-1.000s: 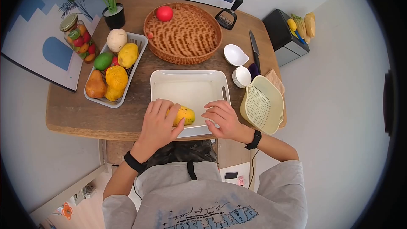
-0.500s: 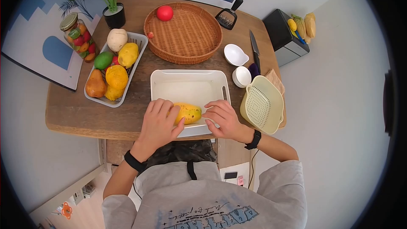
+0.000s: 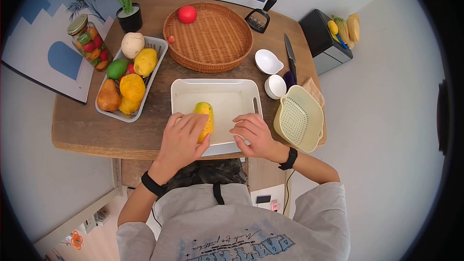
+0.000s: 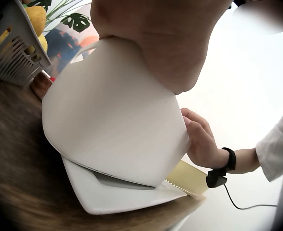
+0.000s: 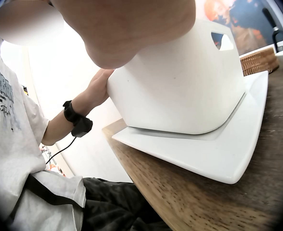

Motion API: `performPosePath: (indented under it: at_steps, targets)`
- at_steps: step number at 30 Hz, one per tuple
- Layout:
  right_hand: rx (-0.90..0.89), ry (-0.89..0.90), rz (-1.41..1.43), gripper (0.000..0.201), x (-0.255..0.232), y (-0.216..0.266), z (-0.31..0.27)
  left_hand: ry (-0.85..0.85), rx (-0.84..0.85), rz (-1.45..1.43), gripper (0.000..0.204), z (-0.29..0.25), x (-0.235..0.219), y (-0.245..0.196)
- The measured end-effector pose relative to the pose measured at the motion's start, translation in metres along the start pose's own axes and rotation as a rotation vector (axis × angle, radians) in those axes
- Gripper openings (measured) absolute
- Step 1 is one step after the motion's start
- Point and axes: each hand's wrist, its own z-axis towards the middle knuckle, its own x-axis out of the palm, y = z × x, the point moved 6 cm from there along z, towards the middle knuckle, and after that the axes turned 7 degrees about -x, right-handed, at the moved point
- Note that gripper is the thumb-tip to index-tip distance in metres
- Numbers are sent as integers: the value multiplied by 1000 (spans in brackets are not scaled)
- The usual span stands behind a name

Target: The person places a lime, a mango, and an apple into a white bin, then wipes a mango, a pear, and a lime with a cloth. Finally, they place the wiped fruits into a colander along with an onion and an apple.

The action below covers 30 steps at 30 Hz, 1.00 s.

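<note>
A yellow papaya (image 3: 204, 108) with a greenish tip lies lengthwise inside the white rectangular bin (image 3: 212, 82), its tip toward the far side. My left hand (image 3: 182, 134) holds it from the left, index finger across its side and thumb by its near end. Part of the fruit is hidden under these fingers. Beside it on the right, my right hand (image 3: 254, 134) hovers over the bin's near right part, fingers loosely bent and nothing between them. Both wrist views show the bin's outer wall (image 4: 112, 110) and the white tray (image 5: 218, 161) under it; the fruit is hidden there.
A grey basket of fruit (image 3: 140, 111) stands left, near a glass jar (image 3: 91, 43). Behind the bin lies a round wicker tray (image 3: 212, 34) with a red fruit. At right are white bowls (image 3: 268, 62), a knife (image 3: 290, 55) and a pale yellow colander (image 3: 302, 118).
The papaya has turned from lying crosswise, tip pointing right, to lying lengthwise with its tip pointing away. My left index finger has shifted over it; my right hand stays almost still.
</note>
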Motion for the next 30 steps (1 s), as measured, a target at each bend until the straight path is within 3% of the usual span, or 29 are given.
performPosePath:
  at_steps: [9, 16, 24, 30]
  targets:
    - [41, 15, 24, 18, 0, -2, 0, -99, 21, -24, 36, 0, -5, -1]
    - [116, 125, 72, 38, -1, -18, 17, -112, -18, -51, 52, -1, -5, 1]
    - [-102, 449, 33, 56, 13, -23, 56, -144, -50, -90, 65, -4, -6, 3]
    - [-261, 522, 49, 53, 27, -11, 76, -159, -34, -81, 68, -6, -3, 4]
